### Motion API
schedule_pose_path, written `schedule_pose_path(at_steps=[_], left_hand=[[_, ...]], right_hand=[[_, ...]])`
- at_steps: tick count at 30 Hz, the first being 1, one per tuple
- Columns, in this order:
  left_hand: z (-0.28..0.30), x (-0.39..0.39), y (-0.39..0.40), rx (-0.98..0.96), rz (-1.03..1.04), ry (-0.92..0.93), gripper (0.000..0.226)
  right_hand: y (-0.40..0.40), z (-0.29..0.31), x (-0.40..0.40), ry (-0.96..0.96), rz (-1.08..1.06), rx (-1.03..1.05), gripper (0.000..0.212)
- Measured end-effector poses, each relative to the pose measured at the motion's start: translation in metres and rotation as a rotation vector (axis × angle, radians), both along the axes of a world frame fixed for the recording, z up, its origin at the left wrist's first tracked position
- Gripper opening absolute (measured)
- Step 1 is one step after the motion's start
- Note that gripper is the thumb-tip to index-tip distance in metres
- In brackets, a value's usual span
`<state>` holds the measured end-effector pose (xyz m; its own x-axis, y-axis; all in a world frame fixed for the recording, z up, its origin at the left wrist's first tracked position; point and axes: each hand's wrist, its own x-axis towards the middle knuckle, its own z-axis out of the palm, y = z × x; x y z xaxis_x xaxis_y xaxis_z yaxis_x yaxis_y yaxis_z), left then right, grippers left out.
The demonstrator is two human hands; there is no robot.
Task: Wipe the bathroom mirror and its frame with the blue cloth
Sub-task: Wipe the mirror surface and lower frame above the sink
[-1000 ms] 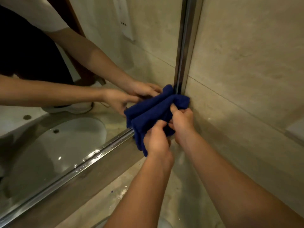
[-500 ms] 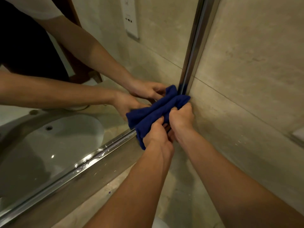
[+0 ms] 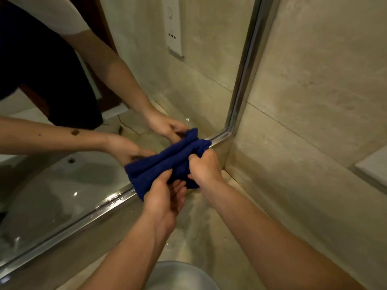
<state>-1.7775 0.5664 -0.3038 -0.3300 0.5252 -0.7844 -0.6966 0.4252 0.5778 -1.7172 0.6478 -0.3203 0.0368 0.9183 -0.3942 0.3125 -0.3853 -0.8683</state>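
The folded blue cloth lies bunched against the bottom rail of the mirror's metal frame, just left of the lower right corner. My left hand grips the cloth's near lower edge. My right hand pinches its right end close to the corner, where the upright frame rail meets the bottom one. The mirror glass reflects both hands, the cloth and my arms.
A tiled side wall closes in on the right, right beside the frame. Below the frame lies a wet stone counter. A basin rim shows at the bottom edge. The mirror reflects a sink bowl and a wall socket.
Both hands have slid the cloth left and down off the corner, so the frame's corner joint now shows bare. My view has shifted up and right.
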Motion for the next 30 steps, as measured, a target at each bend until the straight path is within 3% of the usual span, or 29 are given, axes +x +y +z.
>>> schedule_pose_path(at_steps=[6,10,13,24,28,30], left_hand=[[-0.003,0.023,0.038,-0.004,0.03,-0.067,0.031],[0.003,0.04,0.07,0.036,0.002,-0.169,0.032],[0.008,0.052,0.085,0.082,0.047,-0.216,0.021],[0.017,0.019,0.028,-0.017,-0.006,-0.085,0.031],[0.014,-0.006,-0.01,-0.028,0.03,-0.041,0.032],[0.01,-0.008,-0.019,-0.033,0.073,0.025,0.03]], right_hand=[[0.027,-0.001,0.02,0.0,-0.057,0.056,0.02],[0.051,0.001,0.038,0.01,-0.156,0.097,0.039],[0.063,0.007,0.05,0.039,-0.18,0.049,0.029],[0.016,0.004,0.02,-0.04,-0.028,0.121,0.019],[-0.011,-0.004,0.0,-0.049,0.106,0.145,0.028],[-0.017,-0.005,-0.001,-0.027,0.12,0.137,0.023]])
